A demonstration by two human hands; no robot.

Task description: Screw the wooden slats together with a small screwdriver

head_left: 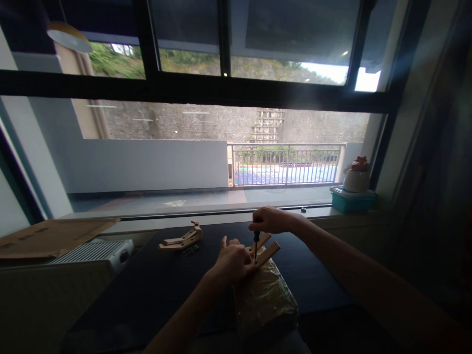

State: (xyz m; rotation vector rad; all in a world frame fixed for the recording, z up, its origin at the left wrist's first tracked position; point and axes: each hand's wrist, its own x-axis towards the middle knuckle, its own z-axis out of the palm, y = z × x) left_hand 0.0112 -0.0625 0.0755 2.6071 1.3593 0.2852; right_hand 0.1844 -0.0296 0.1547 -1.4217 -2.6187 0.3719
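My right hand [270, 220] is closed around the top of a small dark screwdriver [255, 246] that stands upright, its tip down on a light wooden piece [268, 251]. My left hand [231, 261] presses on that wooden piece and grips it from the left. The piece lies on top of a crinkly plastic-wrapped package [266, 301] on the dark table [155, 290]. A second assembled wooden part [182, 239] lies further left on the table, with a few small dark screws [191, 250] beside it.
A white appliance with a ribbed top [96, 250] and flat cardboard [47, 237] sit at the left. On the windowsill at right stands a teal box [352, 201] with a white and red figurine [356, 176]. A large window fills the back.
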